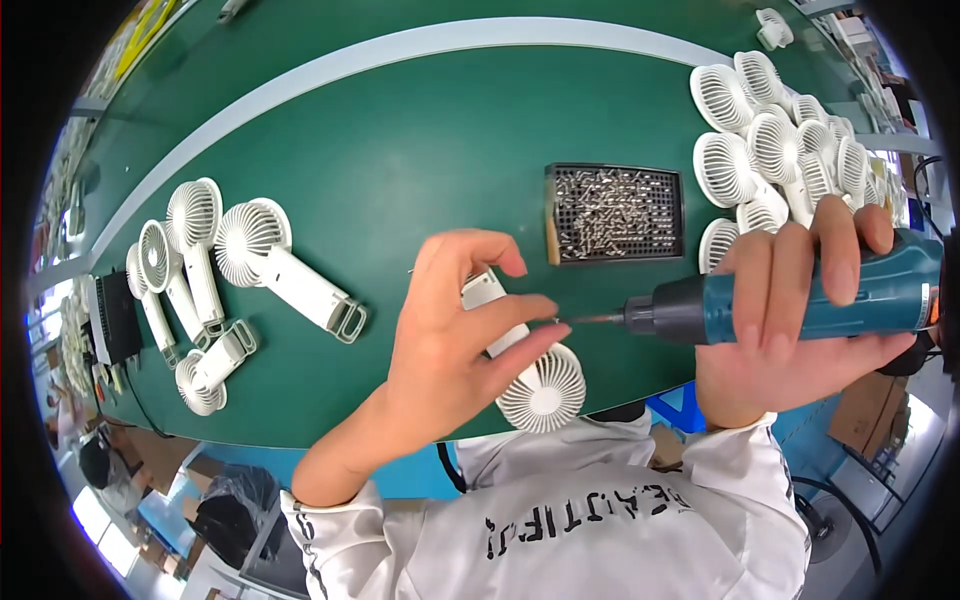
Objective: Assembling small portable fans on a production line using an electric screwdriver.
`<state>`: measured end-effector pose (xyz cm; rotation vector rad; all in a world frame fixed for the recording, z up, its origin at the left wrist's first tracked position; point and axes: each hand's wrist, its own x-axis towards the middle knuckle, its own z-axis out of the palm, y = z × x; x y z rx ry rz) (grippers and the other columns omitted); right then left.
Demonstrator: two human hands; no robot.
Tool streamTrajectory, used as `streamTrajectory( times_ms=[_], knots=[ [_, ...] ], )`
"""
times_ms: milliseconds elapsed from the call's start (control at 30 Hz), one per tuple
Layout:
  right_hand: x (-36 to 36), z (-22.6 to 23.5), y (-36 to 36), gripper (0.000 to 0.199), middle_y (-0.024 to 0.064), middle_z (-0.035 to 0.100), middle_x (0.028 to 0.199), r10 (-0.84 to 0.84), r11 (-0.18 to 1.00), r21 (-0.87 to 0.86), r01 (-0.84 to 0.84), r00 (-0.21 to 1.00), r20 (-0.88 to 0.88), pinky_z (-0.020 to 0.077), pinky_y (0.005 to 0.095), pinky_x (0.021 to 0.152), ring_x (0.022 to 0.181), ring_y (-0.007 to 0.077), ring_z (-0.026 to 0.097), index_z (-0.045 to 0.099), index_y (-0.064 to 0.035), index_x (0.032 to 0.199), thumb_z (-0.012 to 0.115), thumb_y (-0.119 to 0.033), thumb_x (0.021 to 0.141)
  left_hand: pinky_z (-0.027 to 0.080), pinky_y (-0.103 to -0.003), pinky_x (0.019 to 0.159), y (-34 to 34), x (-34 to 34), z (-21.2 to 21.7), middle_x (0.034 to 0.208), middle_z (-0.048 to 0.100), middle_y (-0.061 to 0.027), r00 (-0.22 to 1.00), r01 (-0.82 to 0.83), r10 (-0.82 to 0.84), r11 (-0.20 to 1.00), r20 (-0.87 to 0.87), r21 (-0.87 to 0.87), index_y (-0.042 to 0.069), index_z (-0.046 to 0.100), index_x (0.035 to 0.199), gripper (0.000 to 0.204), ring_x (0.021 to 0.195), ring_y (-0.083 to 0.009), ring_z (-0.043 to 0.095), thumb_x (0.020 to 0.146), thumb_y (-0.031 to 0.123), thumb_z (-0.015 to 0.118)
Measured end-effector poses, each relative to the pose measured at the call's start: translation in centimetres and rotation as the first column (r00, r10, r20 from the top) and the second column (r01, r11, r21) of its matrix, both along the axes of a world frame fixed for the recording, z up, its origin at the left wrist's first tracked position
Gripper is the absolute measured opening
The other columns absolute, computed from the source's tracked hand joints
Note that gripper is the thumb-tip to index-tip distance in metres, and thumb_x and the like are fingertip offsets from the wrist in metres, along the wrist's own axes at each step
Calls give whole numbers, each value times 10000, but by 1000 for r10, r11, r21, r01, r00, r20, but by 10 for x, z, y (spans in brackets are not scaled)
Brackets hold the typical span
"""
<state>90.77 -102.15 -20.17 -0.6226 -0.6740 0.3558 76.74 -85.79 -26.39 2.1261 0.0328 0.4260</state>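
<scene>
My right hand (775,320) is wrapped round a teal and black electric screwdriver (880,285), held level with its thin bit pointing left. At the bit's tip, the thumb and index finger of my left hand (445,325) pinch a tiny screw, mostly hidden by the fingertips. Beneath the left hand a white handheld fan (543,392) lies on the green table, its round grille towards me. Its handle is partly covered by my fingers. Just beyond the bit sits a black tray (550,215) with many small silver screws (610,210) scattered over its perforated grid.
White handheld fans (775,145) are piled at the far right. Several more fans (245,245) lie apart on the left, some with wire-like loops at their handle ends. A pale strip (480,33) curves across the green tabletop (400,130). A blue stool (682,405) shows below the table edge.
</scene>
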Motion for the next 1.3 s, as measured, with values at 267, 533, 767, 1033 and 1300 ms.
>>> streamTrajectory(
  times_ms=[267, 533, 767, 1033, 1300],
  knots=[
    [-12, -14, 19, 563, 69, 551, 900, 90, 994, -58, -93, 995, -45, 437, 276, 385, 443, 136, 484, 446, -29, 1182, 545, -511, 906, 482, -356, 788, 13, -15, -26, 1099, 544, -120, 993, 67, -59, 995, 106, -74, 64, 737, 809, 196, 991, -267, 560, 632, 36, 818],
    [-8, -32, 42, 786, 93, 578, 927, 331, 940, -157, -303, 921, 207, 457, 353, 451, 526, 204, 573, 485, -121, 1245, 574, -748, 779, 443, -420, 910, 18, -26, -37, 1213, 565, -126, 986, -161, 158, 985, 58, 54, 22, 704, 928, 366, 1096, -336, 520, 598, 92, 845],
    [-19, -32, 52, 798, 125, 577, 934, 354, 923, -238, -301, 908, 223, 459, 360, 460, 545, 232, 580, 489, -107, 1235, 573, -754, 775, 470, -401, 839, 21, -30, -42, 1208, 570, -114, 983, -181, 182, 983, 17, -38, 24, 698, 919, 359, 1092, -318, 532, 599, 91, 847],
    [-29, -27, 56, 812, 163, 575, 942, 360, 903, -339, -265, 897, 257, 460, 369, 470, 567, 263, 588, 494, -90, 1224, 572, -761, 772, 453, -404, 867, 19, -34, -44, 1210, 559, -100, 982, -182, 182, 983, 49, -14, 16, 686, 886, 319, 1090, -318, 536, 612, 84, 835],
    [-31, -16, 72, 815, 173, 573, 982, 363, 925, -207, -318, 901, 237, 459, 377, 484, 572, 279, 590, 498, -99, 1235, 568, -765, 772, 434, -397, 891, 25, -38, -39, 1219, 546, -105, 975, -220, 220, 976, 18, -12, 37, 679, 922, 377, 1134, -316, 500, 599, 127, 850]
  ],
)
